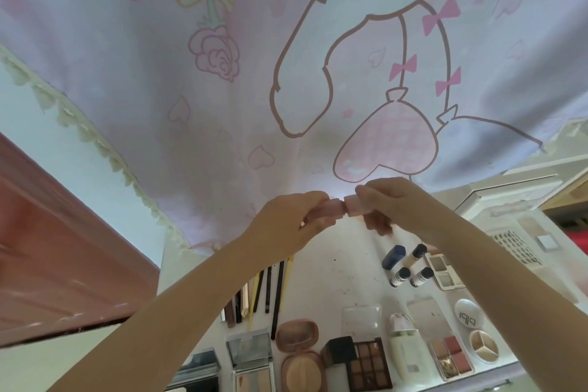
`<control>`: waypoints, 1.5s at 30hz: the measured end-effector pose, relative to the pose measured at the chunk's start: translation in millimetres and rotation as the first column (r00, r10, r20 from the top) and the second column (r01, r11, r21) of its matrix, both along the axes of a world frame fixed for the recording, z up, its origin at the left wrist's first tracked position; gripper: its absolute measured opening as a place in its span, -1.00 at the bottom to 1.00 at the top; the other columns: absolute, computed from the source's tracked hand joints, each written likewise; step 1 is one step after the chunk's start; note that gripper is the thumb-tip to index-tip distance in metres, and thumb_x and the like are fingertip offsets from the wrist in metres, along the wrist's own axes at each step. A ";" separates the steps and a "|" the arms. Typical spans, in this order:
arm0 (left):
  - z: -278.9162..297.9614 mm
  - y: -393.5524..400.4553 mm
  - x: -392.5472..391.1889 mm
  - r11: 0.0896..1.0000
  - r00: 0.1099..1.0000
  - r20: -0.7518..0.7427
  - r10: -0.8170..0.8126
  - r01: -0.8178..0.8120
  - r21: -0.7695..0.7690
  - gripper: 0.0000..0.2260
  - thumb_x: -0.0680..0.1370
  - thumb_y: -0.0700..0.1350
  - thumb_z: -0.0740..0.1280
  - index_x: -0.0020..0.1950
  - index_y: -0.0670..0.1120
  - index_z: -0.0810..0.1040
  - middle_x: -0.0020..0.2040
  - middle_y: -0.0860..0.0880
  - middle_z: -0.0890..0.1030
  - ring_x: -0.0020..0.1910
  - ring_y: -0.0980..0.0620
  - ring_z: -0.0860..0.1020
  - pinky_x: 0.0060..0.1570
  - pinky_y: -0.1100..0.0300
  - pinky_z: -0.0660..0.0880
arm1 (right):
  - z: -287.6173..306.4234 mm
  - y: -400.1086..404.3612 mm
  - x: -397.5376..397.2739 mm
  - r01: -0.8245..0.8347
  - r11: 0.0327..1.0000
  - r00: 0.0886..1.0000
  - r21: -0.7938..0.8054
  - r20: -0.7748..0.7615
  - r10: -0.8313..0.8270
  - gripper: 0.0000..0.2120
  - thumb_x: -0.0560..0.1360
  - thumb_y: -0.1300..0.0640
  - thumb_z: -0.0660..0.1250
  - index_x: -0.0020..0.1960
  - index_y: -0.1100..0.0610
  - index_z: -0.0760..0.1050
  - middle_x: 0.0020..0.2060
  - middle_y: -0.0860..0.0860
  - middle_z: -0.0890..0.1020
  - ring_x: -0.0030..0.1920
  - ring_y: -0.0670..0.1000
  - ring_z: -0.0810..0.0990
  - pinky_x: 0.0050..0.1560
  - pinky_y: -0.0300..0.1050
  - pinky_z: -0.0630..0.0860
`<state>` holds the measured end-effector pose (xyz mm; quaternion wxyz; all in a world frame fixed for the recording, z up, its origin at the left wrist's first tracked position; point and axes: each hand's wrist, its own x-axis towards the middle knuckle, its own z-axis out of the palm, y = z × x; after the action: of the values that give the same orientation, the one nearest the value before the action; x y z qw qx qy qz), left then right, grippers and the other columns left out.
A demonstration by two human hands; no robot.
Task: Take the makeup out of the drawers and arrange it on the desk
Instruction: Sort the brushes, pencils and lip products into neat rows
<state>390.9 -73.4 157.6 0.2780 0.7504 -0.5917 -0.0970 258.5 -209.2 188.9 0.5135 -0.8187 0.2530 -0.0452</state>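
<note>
Both my hands are raised above the white desk (pixel 337 267), holding a small pale pink makeup stick. My left hand (pixel 292 219) grips its body (pixel 331 207). My right hand (pixel 391 200) pinches its cap (pixel 353 204), with a narrow gap between cap and body. Below on the desk lie several pencils and brushes (pixel 267 289), small bottles (pixel 409 266), a dark eyeshadow palette (pixel 369 364), round pink compacts (pixel 297 336), a white bottle (pixel 404 350) and a white round puff case (pixel 467 315).
A pastel cartoon curtain (pixel 254 57) hangs behind the desk. A reddish-brown panel (pixel 57 258) stands at the left. Clear-lidded palettes (pixel 251 356) sit at the desk's near edge. A white unit with a perforated panel (pixel 515 245) stands at the right.
</note>
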 end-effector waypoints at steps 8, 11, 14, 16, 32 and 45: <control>4.0 0.4 3.4 0.980 0.981 0.191 0.043 -0.004 -0.199 -0.79 0.41 -0.13 0.42 -0.02 -0.21 0.61 -0.22 -0.17 0.53 -0.31 -0.06 0.47 -0.33 0.20 0.41 | -11.9 -3.9 -4.5 -0.055 0.978 0.949 -0.201 0.294 0.114 -0.66 0.38 0.39 0.36 -0.07 -0.03 0.47 -0.14 -0.11 0.55 -0.17 -0.12 0.58 -0.16 -0.43 0.52; 2.9 0.8 2.4 0.974 0.957 0.285 0.048 0.018 -0.224 -0.78 0.33 -0.16 0.46 -0.08 -0.23 0.62 -0.31 -0.16 0.54 -0.39 -0.07 0.49 -0.44 0.20 0.48 | -11.8 -3.6 0.1 0.011 1.000 0.992 0.010 0.127 -0.012 -0.86 0.48 0.12 0.28 -0.04 -0.12 0.41 -0.25 -0.13 0.60 -0.41 -0.16 0.60 -0.40 -0.39 0.50; -1.0 -0.5 2.7 0.968 0.922 0.380 0.069 0.030 -0.249 -0.75 0.26 -0.16 0.54 -0.12 -0.20 0.63 -0.32 -0.13 0.56 -0.39 -0.05 0.51 -0.49 0.24 0.51 | -17.5 -2.7 2.9 0.013 0.995 0.999 0.101 0.039 -0.017 -0.77 0.53 0.10 0.20 -0.28 0.05 0.48 -0.52 -0.08 0.57 -0.58 -0.13 0.49 -0.51 -0.36 0.43; -2.5 -0.7 4.4 0.964 0.899 0.430 0.083 0.037 -0.263 -0.74 0.24 -0.12 0.56 -0.15 -0.17 0.64 -0.33 -0.11 0.56 -0.40 -0.02 0.52 -0.50 0.28 0.51 | -21.4 0.7 2.6 0.047 0.998 0.991 0.049 0.125 -0.053 -0.83 0.49 0.16 0.29 -0.27 0.02 0.50 -0.51 -0.11 0.57 -0.53 -0.16 0.51 -0.45 -0.39 0.46; -28.9 1.9 8.3 0.941 0.812 0.574 0.104 0.106 -0.321 -0.75 0.43 -0.05 0.25 -0.23 -0.16 0.66 -0.33 -0.07 0.62 -0.38 -0.02 0.58 -0.30 0.22 0.54 | -55.3 11.3 -5.9 0.092 0.995 0.969 -0.023 0.233 -0.084 -0.70 0.41 0.28 0.35 -0.17 -0.14 0.45 -0.30 -0.16 0.57 -0.35 -0.22 0.53 -0.30 -0.37 0.49; -42.7 3.6 2.3 0.971 0.909 0.416 0.025 0.077 -0.226 -0.75 0.24 -0.08 0.55 -0.20 -0.18 0.64 -0.34 -0.07 0.60 -0.43 -0.02 0.55 -0.43 0.28 0.51 | -61.3 9.0 -6.0 0.073 0.993 0.973 0.088 0.213 -0.090 -0.65 0.40 0.32 0.31 -0.12 -0.16 0.46 -0.22 -0.15 0.56 -0.28 -0.23 0.56 -0.18 -0.27 0.54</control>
<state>393.2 -69.9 114.8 0.2319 0.7069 -0.6548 0.1329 252.5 -200.2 127.6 0.5677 -0.7768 0.2307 -0.1452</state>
